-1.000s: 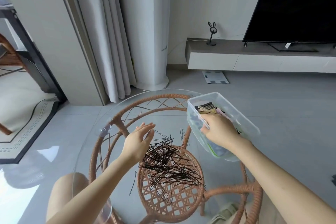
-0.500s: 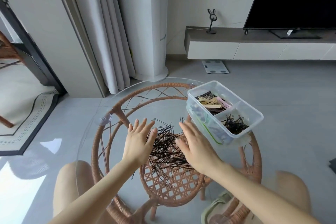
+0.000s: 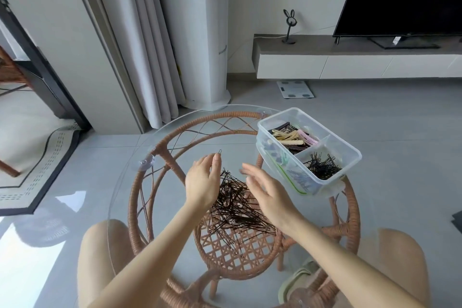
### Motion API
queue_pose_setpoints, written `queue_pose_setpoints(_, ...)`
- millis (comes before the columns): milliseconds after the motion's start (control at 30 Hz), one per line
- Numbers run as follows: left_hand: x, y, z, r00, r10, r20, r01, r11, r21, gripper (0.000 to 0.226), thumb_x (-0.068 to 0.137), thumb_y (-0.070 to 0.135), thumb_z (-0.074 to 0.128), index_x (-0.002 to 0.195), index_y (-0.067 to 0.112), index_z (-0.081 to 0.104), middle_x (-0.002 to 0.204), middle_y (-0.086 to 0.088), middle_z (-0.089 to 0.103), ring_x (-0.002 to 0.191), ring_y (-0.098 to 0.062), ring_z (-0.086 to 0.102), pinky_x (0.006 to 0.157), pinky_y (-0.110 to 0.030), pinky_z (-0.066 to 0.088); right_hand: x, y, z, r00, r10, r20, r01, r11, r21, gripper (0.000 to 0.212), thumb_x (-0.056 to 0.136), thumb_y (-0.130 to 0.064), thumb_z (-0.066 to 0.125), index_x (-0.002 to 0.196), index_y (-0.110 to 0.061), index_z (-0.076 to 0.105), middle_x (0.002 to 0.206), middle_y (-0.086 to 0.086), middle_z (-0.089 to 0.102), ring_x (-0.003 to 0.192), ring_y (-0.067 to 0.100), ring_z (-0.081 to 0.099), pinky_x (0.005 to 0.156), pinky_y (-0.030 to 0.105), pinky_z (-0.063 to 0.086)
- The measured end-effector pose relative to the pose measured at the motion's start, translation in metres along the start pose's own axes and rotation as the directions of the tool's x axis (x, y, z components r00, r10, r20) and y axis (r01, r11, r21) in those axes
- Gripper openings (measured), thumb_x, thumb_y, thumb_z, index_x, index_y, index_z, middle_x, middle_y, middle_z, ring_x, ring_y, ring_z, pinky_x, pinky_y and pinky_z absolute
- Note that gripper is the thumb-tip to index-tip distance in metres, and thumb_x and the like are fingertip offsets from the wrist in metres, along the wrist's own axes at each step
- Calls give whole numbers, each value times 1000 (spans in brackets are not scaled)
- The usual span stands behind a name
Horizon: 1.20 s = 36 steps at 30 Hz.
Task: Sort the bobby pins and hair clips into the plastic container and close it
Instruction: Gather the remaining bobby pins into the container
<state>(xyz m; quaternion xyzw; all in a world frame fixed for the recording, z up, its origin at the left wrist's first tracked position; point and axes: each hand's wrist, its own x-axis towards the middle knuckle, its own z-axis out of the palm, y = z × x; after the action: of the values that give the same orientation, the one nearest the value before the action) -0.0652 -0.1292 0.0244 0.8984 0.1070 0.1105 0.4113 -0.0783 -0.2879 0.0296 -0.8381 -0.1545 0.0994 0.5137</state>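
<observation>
The left hand (image 3: 203, 182) pinches a single bobby pin (image 3: 220, 152) at its fingertips, the pin's loop poking up. The right hand (image 3: 266, 194) hovers with fingers spread and relaxed over the loose pile of pins (image 3: 237, 210) on the glass table (image 3: 160, 195). Just beside it to the right stands the lidless plastic container (image 3: 350, 156): hair clips (image 3: 295, 138) in the far compartment, pins in the near one.

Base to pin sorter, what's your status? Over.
Left hand pinches one bobby pin; right hand open over pile. Container open, part filled. Nothing between hands and container.
</observation>
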Motion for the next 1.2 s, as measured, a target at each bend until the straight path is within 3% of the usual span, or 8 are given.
queue_pose_setpoints(167, 16, -31, -14, 964, 103, 247, -164, 956, 243, 73, 82, 66, 12, 140, 29, 37, 155, -2, 23, 146, -19, 8, 119, -35, 0, -29, 20, -30, 937, -46, 346, 240, 805, -543, 104, 66, -73, 53, 145, -33, -2, 153, -14, -2, 141, 2, -8, 114, 25, -5)
queue_pose_setpoints(300, 26, -25, -5, 927, 98, 362, -195, 951, 241, 69, 85, 55, 12, 143, 23, 32, 156, -1, 21, 147, -17, 4, 118, -32, -4, -27, 34, -13, 942, -73, 328, 283, 701, -655, 108, 69, -77, 45, 143, -27, -16, 153, -4, -17, 139, 8, -22, 112, 26, -17)
queue_pose_setpoints(600, -18, -13, -5, 925, 131, 358, -116, 991, -62, 39, 100, 30, 30, 128, 20, 55, 141, 7, 45, 139, -7, 26, 112, -22, 19, 0, 18, 9, 954, -132, 271, 286, 680, -675, 112, 64, -85, 24, 146, -13, -3, 155, 14, 10, 144, 26, 3, 117, 52, 5)
queue_pose_setpoints(733, -27, -8, -3, 947, 114, 299, -78, 989, -129, 41, 97, 36, 33, 117, 15, 62, 118, -8, 66, 115, -22, 57, 98, -33, 40, 9, 16, 15, 968, -124, 216, 240, 703, -670, 116, 60, -88, 18, 145, -11, 8, 149, 12, 31, 140, 31, 21, 115, 51, 17)
queue_pose_setpoints(867, -24, -3, -15, 938, 39, 346, 35, 978, -205, 33, 96, 33, 41, 118, 18, 61, 121, 1, 64, 117, -16, 55, 104, -35, 41, 9, 11, 11, 976, -134, 174, 217, 718, -661, 118, 57, -88, 23, 145, -10, 14, 146, 11, 37, 136, 27, 29, 114, 46, 22)
queue_pose_setpoints(967, -17, -3, -32, 942, 34, 333, -69, 993, 93, 54, 79, 53, 46, 124, 24, 55, 130, 1, 57, 124, -20, 47, 107, -39, 36, 2, 7, -6, 968, -99, 229, 234, 683, -692, 120, 53, -89, 30, 145, -12, 13, 149, 5, 29, 135, 23, 26, 114, 41, 20)
queue_pose_setpoints(1067, -18, 1, -43, 907, -24, 421, -201, 853, 482, 80, 71, 66, 56, 135, 21, 43, 134, -4, 47, 127, -24, 39, 105, -38, 33, -5, 6, -21, 969, -70, 239, 229, 623, -748, 103, 65, -75, 52, 141, -12, 25, 139, 4, 38, 125, 23, 34, 108, 38, 29)
queue_pose_setpoints(1200, -19, 5, -39, 872, -90, 481, -221, 804, 552, 82, 68, 65, 63, 128, 12, 48, 125, -8, 49, 112, -23, 48, 91, -33, 44, -4, 3, -24, 972, -12, 236, 178, 695, -697, 67, 78, -47, 64, 131, -10, 46, 118, 7, 51, 111, 22, 45, 95, 34, 40)
